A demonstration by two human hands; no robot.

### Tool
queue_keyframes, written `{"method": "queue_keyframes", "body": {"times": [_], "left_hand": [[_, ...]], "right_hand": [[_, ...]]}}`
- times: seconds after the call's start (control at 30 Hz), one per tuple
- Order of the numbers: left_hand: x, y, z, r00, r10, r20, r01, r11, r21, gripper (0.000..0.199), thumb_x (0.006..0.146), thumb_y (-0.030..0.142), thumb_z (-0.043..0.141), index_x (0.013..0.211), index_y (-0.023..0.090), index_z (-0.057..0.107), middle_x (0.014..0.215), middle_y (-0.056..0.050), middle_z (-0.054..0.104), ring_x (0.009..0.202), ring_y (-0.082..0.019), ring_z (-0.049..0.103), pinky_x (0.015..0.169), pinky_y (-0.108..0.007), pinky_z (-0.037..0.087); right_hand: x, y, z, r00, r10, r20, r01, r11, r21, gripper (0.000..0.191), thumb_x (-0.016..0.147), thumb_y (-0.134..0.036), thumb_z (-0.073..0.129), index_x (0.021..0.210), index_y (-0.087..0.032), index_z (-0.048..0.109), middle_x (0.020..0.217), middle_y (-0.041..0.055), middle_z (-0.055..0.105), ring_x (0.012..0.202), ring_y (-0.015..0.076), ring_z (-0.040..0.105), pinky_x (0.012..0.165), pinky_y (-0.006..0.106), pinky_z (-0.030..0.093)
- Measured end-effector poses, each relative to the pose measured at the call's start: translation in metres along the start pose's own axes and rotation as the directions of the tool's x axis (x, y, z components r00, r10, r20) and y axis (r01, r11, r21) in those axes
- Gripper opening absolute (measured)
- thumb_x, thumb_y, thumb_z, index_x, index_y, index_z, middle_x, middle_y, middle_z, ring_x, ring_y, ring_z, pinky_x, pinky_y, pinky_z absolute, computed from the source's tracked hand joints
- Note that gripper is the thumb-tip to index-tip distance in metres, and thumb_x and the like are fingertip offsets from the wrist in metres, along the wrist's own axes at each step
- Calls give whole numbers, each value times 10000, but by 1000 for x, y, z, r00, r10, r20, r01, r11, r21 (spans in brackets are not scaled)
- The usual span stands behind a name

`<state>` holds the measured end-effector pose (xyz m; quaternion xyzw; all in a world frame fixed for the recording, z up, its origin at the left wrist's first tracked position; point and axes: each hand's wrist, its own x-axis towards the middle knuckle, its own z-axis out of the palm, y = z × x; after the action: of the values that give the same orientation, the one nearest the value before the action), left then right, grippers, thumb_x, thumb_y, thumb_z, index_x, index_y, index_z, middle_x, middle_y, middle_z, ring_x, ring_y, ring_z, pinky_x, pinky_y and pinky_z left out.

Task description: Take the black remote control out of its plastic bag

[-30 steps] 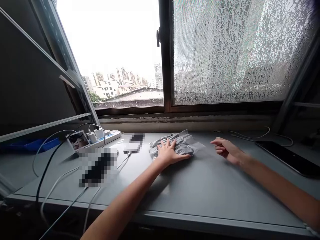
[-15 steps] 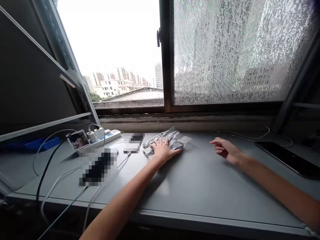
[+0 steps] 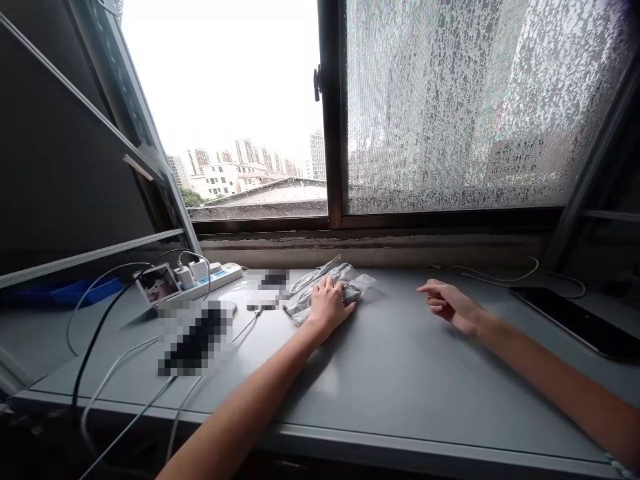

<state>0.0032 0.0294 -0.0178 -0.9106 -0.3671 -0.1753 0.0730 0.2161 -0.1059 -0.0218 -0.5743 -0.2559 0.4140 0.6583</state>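
Observation:
On the grey tabletop (image 3: 400, 373) lies a crumpled clear plastic bag (image 3: 353, 283) with something greyish inside that I cannot make out. My left hand (image 3: 327, 307) presses down on it from the front, fingers bent and gripping the plastic, thumb out to the right. Parts of the bag are hidden under that hand. My right hand (image 3: 450, 305) hovers over the table to the right of the bag, apart from it. Its fingers are curled in loosely, the index finger pointing left, and nothing shows in them.
At the left stand a power strip (image 3: 225, 273) with plugs, a small framed picture (image 3: 157, 285) and blue trays (image 3: 85, 291). Cables run over the front edge beside blurred-out items (image 3: 197, 340). A dark tablet-like device (image 3: 575, 320) lies right. Behind is a wet window (image 3: 450, 107).
The spread fingers of my left hand have bent and drawn together on the plastic bag, pulling its film up slightly. My right hand has stayed nearly still.

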Motion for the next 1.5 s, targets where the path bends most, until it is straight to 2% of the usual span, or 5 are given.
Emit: {"method": "queue_keyframes", "body": {"times": [0.23,0.57,0.8,1.33,1.5], "left_hand": [[-6,17,1,984,171,-41,-175,979,-107,392,705,419,575,1007,169,563,1042,-87,526,1016,-256,492,848,-354,423],[-13,31,-1,971,238,-27,-239,959,-154,395,713,412,557,1043,195,536,1023,-56,547,891,-227,573,790,-349,456],[-12,28,-2,978,206,-25,-207,966,-157,396,723,424,537,1053,208,498,1017,-36,550,811,-206,598,730,-331,477],[-14,28,-4,978,210,0,-206,959,-192,445,735,427,555,1117,213,474,1072,-44,540,874,-221,592,782,-354,470],[-16,29,-7,967,254,-11,-251,947,-199,460,741,415,572,1147,229,461,1078,-34,548,896,-213,585,824,-337,450]], "right_hand": [[-5,0,8,996,-86,-10,84,984,-156,294,619,-281,683,614,-203,400,570,-81,312,427,22,227,354,160,251],[4,6,6,997,-55,46,69,904,-422,243,662,-276,631,896,-214,647,1036,33,638,501,35,468,421,177,350],[11,11,-3,980,-186,74,195,803,-563,311,622,-227,632,930,-190,662,983,51,654,519,58,479,435,199,338],[11,16,0,976,-127,174,209,755,-622,331,677,-480,615,787,-171,663,800,75,656,455,76,451,372,219,284],[15,18,-5,968,-195,158,251,737,-628,432,628,-493,649,899,-158,679,512,-4,529,424,86,404,372,214,240]]}}
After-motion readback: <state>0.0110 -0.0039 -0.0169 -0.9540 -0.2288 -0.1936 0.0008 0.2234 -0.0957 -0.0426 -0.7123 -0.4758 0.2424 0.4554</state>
